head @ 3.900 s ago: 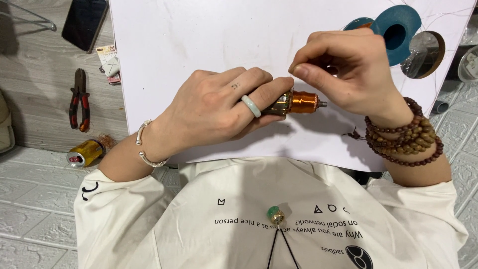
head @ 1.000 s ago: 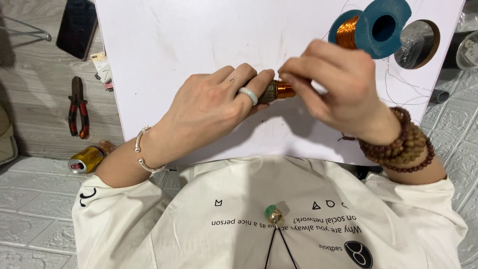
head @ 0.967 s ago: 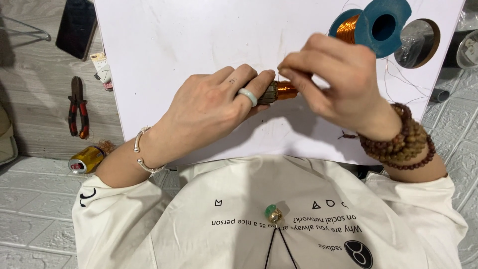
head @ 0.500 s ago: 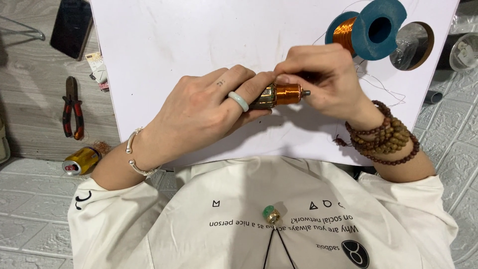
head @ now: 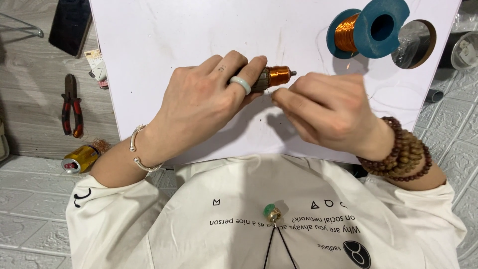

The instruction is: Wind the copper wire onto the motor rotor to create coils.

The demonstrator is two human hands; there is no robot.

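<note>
My left hand (head: 201, 107) grips a small motor armature (head: 275, 76) with copper winding, its shaft end pointing right. My right hand (head: 326, 112) sits just below and to the right of it, fingers pinched together on a thin copper wire (head: 272, 91) that runs to the armature. Both hands hover over a white board (head: 164, 35). A teal spool of copper wire (head: 368, 29) lies on the board at the upper right, apart from my hands.
Red-handled pliers (head: 71, 104) and a black phone (head: 70, 26) lie on the wooden floor at the left. A yellow can (head: 79, 159) rests near my left elbow. A round shiny disc (head: 414, 44) sits beside the spool, a clear container (head: 465, 50) at the far right.
My right hand has dropped from on top of the armature's copper end to below and right of it, fingers pinched on the wire. The left hand keeps its grip.
</note>
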